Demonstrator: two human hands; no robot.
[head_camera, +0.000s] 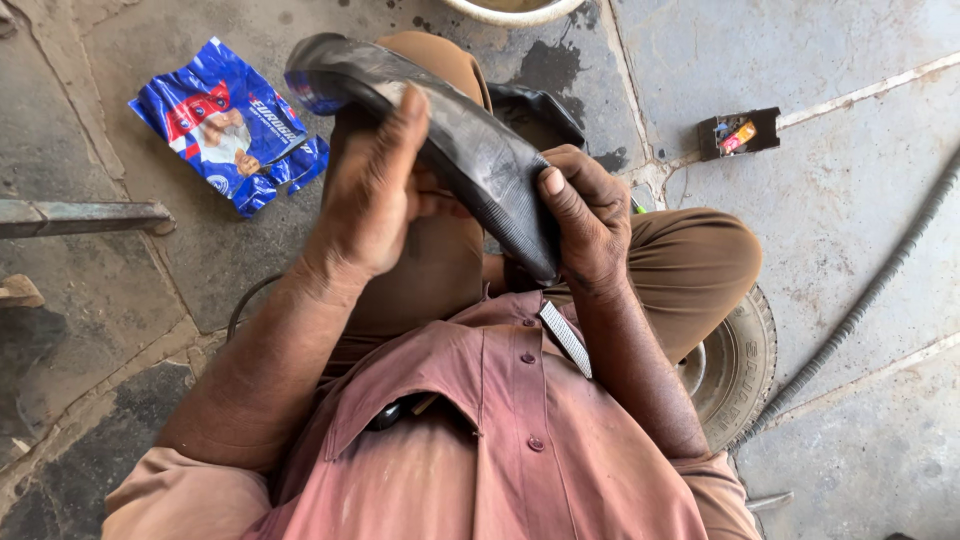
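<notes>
Inner tube (470, 150): black rubber, folded flat into a band, held up over the person's lap, running from upper left down to lower right; landmark for everything below.
Left hand (375, 190): closed on the upper stretch of the tube, thumb pressed over the top face, fingers hidden behind it.
Right hand (590, 215): closed on the lower end of the tube, thumb on the near face, fingers wrapped round the edge.
Metal file (566, 338): ridged grey strip just below the tube's lower end, lying loose on the shirt by the right forearm.
Risk, file: I judge it could slide off the lap if the knees or forearm move; nothing holds it.
Risk, tube: the fold is held by thumb pressure alone; a slack thumb could let the rubber spring open and the worked spot be lost.
Risk, grit: the floor (860, 200) below the tube looks dusty and stained; a dropped tube would likely pick up dirt.
Small tyre (735, 365): lower right of the tube, under the person's thigh.
Blue wrapper (235, 125): left of the tube, crumpled on the floor.
Small open box (738, 133): right of the tube, well apart, small coloured items inside.
Hose (860, 300): far right of the tube, ribbed, lying across the floor; a trip hazard in my view.
</notes>
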